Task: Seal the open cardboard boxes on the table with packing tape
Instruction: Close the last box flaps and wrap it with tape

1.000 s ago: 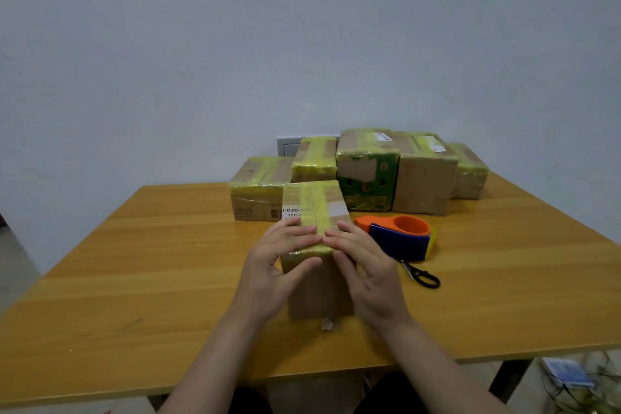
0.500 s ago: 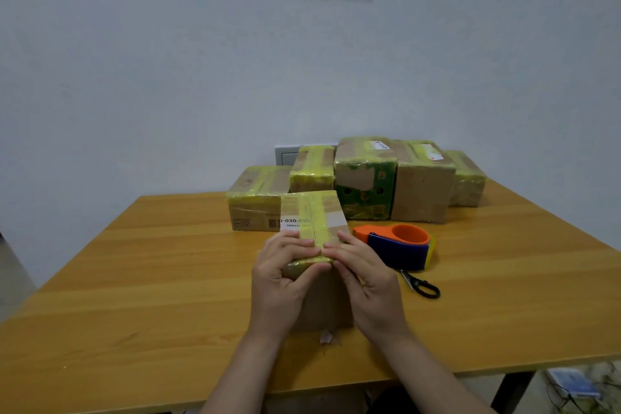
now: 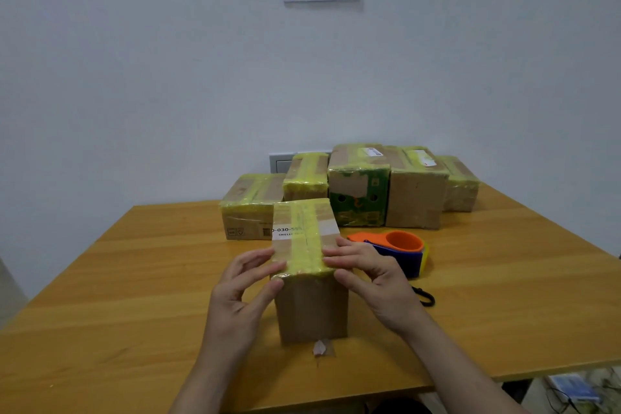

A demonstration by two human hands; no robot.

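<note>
Both hands have slid apart since half a second ago: fingertips that met over the middle of the tape (image 3: pixel 305 245) now sit at either side of it. The left hand (image 3: pixel 238 296) has its fingers (image 3: pixel 265 267) loosely spread and lightly bent, touching the left top edge of the box (image 3: pixel 311 309), thumb against the near face. The right hand (image 3: pixel 379 282) lays its fingers (image 3: pixel 339 250) flat on the top at the right, thumb at the near right corner. Neither hand clamps the box; they press on it.

The box stands upright on the counter (image 3: pixel 134 279), just in front of the person, with yellow tape running along its top seam and folding over the near edge. That outward sweep reads as smoothing the strip down, so this box looks all but sealed.

A scrap (image 3: pixel 322 348) lies at its foot. The dispenser (image 3: pixel 400 249) rests just right of the box, scissors (image 3: pixel 425 297) nearer beside it. Behind, against the wall, the other boxes (image 3: pixel 356 191) already carry yellow tape, so little of the task seems left.
</note>
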